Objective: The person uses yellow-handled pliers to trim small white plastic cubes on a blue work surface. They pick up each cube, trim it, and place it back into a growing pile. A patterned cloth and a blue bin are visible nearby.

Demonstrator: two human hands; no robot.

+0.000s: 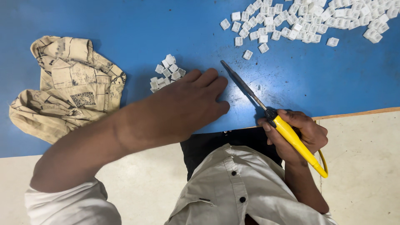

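- My right hand was wrapped closed around the yellow handle of a soldering iron, thumb along the top. I judged that this was to keep the long dark tip steady while it angled up and away from me over the blue table.
- The iron's tip ended just short of the big scatter of small white plastic blocks, which lay beyond it and off to the far right of that hand — near, but not touching as far as I could see.
- A yellow cord looped out behind the handle, close to my wrist.
- My left hand lay palm down and flat on the table, fingers stretched out together, holding nothing — it looked more like a brace than a grasp.
- Just past its fingertips sat a small heap of white blocks, set apart from the large pile, perhaps as a sorted batch.
- Well to the left of that hand lay a crumpled beige cloth with a dark printed pattern, pushed aside.
- The tip pointed across the gap between my two hands; whether it touched the table I could not tell.
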